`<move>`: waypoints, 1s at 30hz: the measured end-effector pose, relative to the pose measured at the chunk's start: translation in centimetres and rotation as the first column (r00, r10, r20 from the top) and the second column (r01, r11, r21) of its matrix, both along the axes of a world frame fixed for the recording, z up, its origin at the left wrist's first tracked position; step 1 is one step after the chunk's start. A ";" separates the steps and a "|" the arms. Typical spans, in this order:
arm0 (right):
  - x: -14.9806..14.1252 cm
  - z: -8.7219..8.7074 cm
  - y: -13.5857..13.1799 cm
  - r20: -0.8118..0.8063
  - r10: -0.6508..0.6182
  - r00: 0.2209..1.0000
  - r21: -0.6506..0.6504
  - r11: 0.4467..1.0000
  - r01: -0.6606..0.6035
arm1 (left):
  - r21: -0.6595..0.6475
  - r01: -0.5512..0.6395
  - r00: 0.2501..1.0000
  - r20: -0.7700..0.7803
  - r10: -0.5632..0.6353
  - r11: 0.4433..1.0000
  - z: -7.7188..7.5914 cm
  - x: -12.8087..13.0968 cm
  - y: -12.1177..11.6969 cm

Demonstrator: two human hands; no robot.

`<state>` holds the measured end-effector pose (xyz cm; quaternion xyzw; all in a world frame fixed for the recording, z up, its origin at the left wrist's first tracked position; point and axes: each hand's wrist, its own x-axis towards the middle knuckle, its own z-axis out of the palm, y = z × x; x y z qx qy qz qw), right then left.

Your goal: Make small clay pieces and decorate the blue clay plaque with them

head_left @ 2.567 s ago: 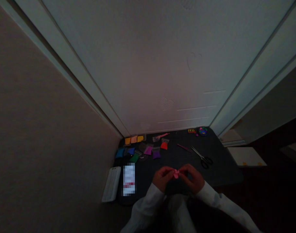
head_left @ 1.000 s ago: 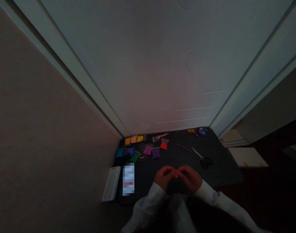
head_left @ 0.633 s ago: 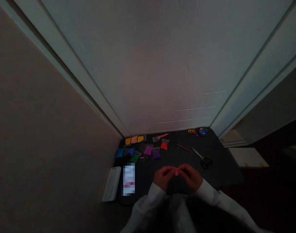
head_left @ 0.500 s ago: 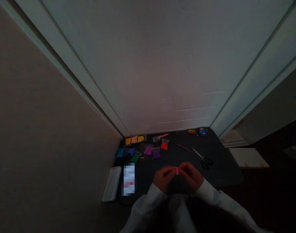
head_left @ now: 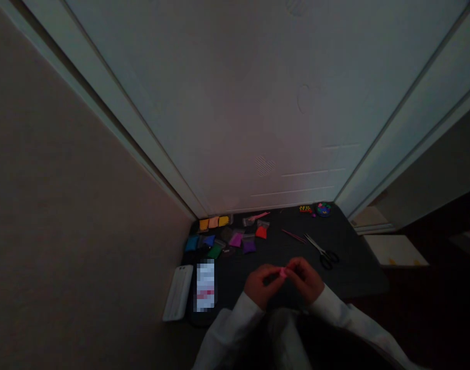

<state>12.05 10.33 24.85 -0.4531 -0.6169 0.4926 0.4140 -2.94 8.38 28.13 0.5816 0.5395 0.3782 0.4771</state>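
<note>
Between my two hands is a small piece of pink modelling clay (head_left: 283, 272), pinched at the fingertips over the near part of the dark table (head_left: 235, 298). My left hand (head_left: 260, 285) grips it from the left with thumb and forefinger closed. From the right, my right hand (head_left: 305, 280) pinches the same piece, its fingers curled. The fingers cover most of the clay, so its shape is hard to make out. Just beyond my right hand lie black-handled scissors (head_left: 324, 253) with the blades pointing away, and beside them a thin pink stick-like tool (head_left: 293, 236).
Several small bags of coloured clay, among them a red bag (head_left: 261, 232) and a purple bag (head_left: 249, 245), lie at the back left. A lit phone screen (head_left: 205, 285) and a white case (head_left: 178, 293) are at the left edge. A colourful round object (head_left: 323, 209) sits back right, near the wall.
My fingers have shifted slightly around the pink clay, and my left hand has turned a little. Both hands keep hold of it. The things on the table stay put.
</note>
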 end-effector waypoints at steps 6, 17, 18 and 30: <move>0.0 -0.2 0.2 0.036 0.006 0.999 0.018 1.000 -0.007 | 0.059 -0.038 0.998 -0.056 0.041 0.998 -0.6 0.1 -0.1; 0.2 0.4 0.4 0.159 0.012 0.987 0.120 0.992 -0.032 | 0.028 -0.035 0.999 -0.007 0.035 0.999 0.1 -0.1 0.0; 0.1 0.5 0.4 0.169 0.009 0.986 0.136 0.990 -0.032 | 0.019 -0.026 1.000 0.005 0.026 0.999 0.1 -0.1 0.0; 0.2 1.3 0.6 0.201 0.009 0.980 0.328 0.942 -0.076 | -0.062 0.008 0.989 0.149 0.002 0.998 -0.1 -0.2 0.2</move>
